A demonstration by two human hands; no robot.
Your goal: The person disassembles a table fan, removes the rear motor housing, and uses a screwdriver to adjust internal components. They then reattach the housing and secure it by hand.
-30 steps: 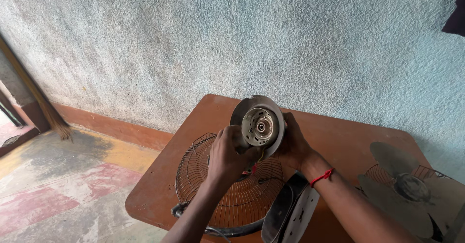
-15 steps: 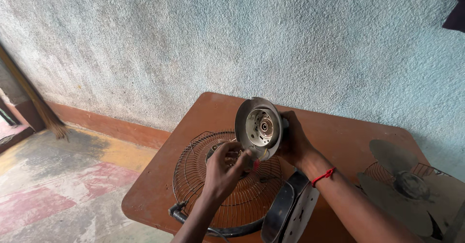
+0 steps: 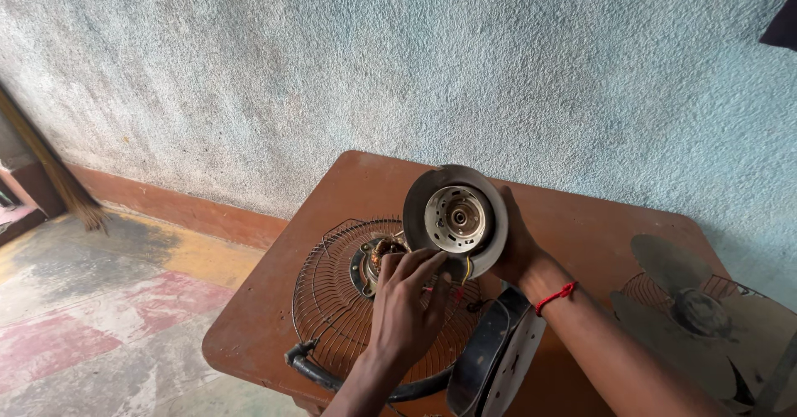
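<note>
Round grey metal fan-motor housing (image 3: 456, 219), its open face turned to the camera, is held up above the brown wooden tabletop (image 3: 598, 234) by the right hand (image 3: 519, 247), which grips its back rim. Just below the housing, the left hand (image 3: 408, 309) reaches with loosely curled fingers to the motor core (image 3: 380, 255) at the centre of the round wire fan guard (image 3: 332, 301), which lies flat on the tabletop. Right of the housing, well apart, rests a dusty grey fan blade (image 3: 697, 309).
</note>
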